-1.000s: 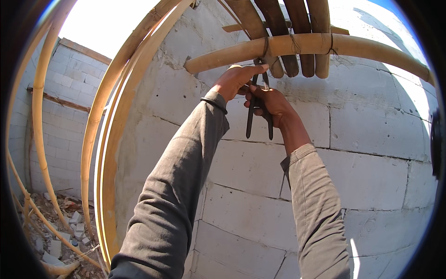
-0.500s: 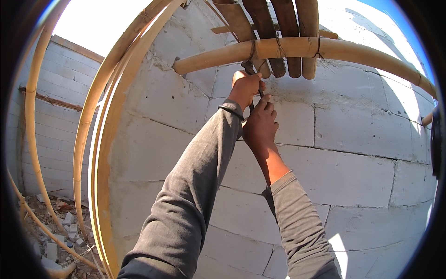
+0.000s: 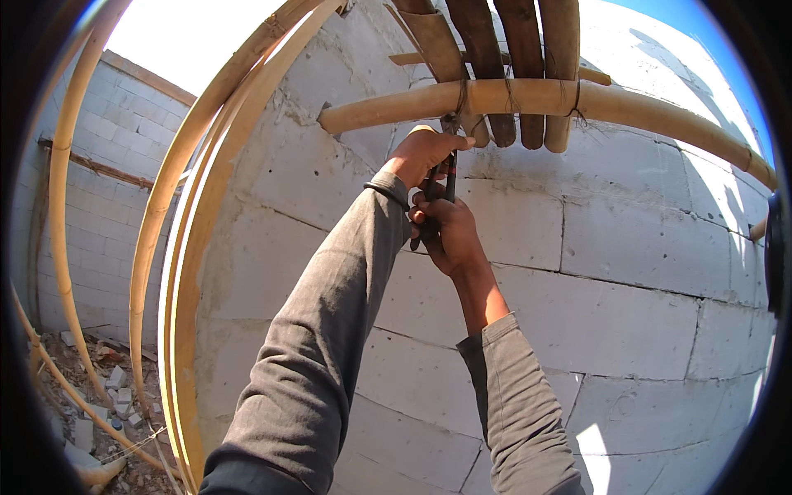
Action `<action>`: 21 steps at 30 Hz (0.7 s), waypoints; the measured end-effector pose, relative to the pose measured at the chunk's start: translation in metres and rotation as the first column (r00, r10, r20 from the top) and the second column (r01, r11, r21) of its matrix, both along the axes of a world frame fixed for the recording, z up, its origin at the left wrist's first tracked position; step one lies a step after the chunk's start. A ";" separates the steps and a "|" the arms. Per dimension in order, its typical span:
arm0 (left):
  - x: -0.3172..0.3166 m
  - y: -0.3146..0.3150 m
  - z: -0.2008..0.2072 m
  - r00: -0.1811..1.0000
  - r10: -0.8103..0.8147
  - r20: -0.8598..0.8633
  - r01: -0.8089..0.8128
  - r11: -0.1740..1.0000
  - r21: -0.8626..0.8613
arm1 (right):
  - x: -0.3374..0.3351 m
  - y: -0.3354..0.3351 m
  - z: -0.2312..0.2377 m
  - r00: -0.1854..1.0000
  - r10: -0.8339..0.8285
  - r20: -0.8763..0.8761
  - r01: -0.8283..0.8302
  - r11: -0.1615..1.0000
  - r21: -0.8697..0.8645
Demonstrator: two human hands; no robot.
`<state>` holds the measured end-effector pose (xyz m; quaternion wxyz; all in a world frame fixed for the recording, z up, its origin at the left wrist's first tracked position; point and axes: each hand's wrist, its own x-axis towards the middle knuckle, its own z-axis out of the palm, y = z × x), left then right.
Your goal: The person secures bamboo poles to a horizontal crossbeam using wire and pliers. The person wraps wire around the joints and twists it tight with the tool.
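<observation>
Dark long-handled pincers (image 3: 451,183) are held upright just under a bamboo pole (image 3: 528,97), their jaws up at the wire tie (image 3: 461,97) round the pole. My left hand (image 3: 419,155) is closed about the upper part of the handles, thumb pointing right. Lower down, my right hand (image 3: 455,235) grips the handle ends with curled fingers. The two handles look slightly parted between my hands. Whether the jaws bite on the wire is too small to tell.
Several bamboo and dark wood lengths (image 3: 521,70) lie across the pole, tied with wire. Behind stands a pale block wall (image 3: 627,313). Left are a wooden frame edge (image 3: 183,330), curved-looking bamboo poles (image 3: 62,190) and rubble (image 3: 115,404) on the ground.
My right hand has moved down and slightly left to the handle ends. The pincers' handles now show parted. My left hand has shifted slightly left and its thumb has straightened.
</observation>
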<state>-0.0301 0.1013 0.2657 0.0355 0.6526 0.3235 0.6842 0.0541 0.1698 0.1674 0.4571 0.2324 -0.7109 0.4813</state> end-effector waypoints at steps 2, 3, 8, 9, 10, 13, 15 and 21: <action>-0.002 0.004 0.002 0.997 -0.083 -0.011 0.082 0.995 -0.052 | 0.000 0.004 -0.001 0.987 0.162 0.005 -0.162 0.987 -0.016; -0.009 0.006 0.005 0.991 -0.131 -0.026 0.128 0.988 -0.081 | -0.004 0.004 -0.003 0.971 0.241 0.008 -0.240 0.970 -0.031; -0.010 0.001 0.014 0.967 -0.249 -0.061 0.237 0.959 -0.155 | -0.012 0.008 -0.004 0.804 0.593 0.033 -0.591 0.804 -0.065; -0.011 -0.002 0.020 0.966 -0.253 -0.060 0.238 0.953 -0.185 | -0.018 0.008 -0.004 0.760 0.650 0.030 -0.647 0.759 -0.073; -0.010 -0.004 0.023 0.964 -0.258 -0.058 0.240 0.947 -0.214 | -0.022 0.008 -0.005 0.711 0.703 0.026 -0.699 0.710 -0.080; 0.006 0.007 0.017 0.960 -0.280 0.030 0.281 0.946 -0.159 | -0.003 0.012 -0.002 0.838 0.542 0.065 -0.538 0.840 -0.068; 0.011 0.010 0.006 0.957 -0.290 0.022 0.290 0.955 -0.058 | 0.030 -0.012 -0.002 0.982 -0.098 0.159 0.094 0.995 0.031; 0.032 0.034 -0.008 0.917 -0.376 0.130 0.335 0.906 0.257 | 0.041 -0.024 -0.010 -0.202 -0.856 -0.475 0.938 -0.309 0.158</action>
